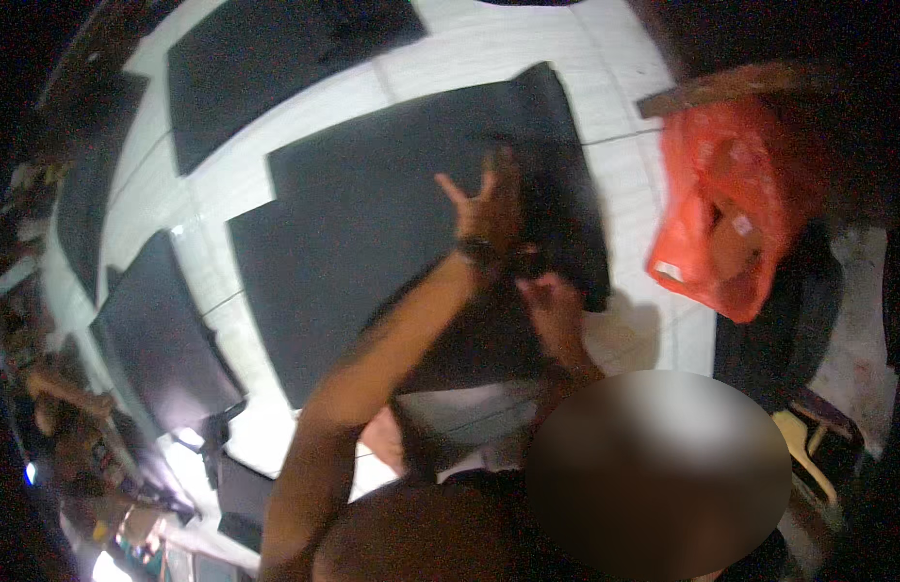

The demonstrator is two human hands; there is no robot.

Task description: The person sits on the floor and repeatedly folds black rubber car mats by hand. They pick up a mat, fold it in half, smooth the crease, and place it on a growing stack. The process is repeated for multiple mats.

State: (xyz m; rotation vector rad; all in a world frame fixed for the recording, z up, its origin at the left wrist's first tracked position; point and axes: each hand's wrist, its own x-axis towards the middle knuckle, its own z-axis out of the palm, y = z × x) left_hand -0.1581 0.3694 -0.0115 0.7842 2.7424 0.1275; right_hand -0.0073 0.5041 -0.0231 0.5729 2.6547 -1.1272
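A large dark sheet (372,223) lies on the pale tiled floor in front of me, its right side forming a darker, raised band (566,204) that looks folded or rolled. My left hand (490,206) rests on the sheet beside this band, thumb and fingers spread, a dark band round its wrist. Closer to me, my right hand (553,301) is at the near end of the band with its fingers drawn together. A small dark shape shows at its fingertips; whether it is a separate object or part of the sheet is too dim and blurred to tell.
More dark sheets lie on the floor, one at the far side (275,68) and another at left (168,335). An orange-red plastic bag (712,213) stands at right, by a wooden edge (731,85). My bare foot (383,441) is near the sheet's front edge. A blurred oval covers the lower right.
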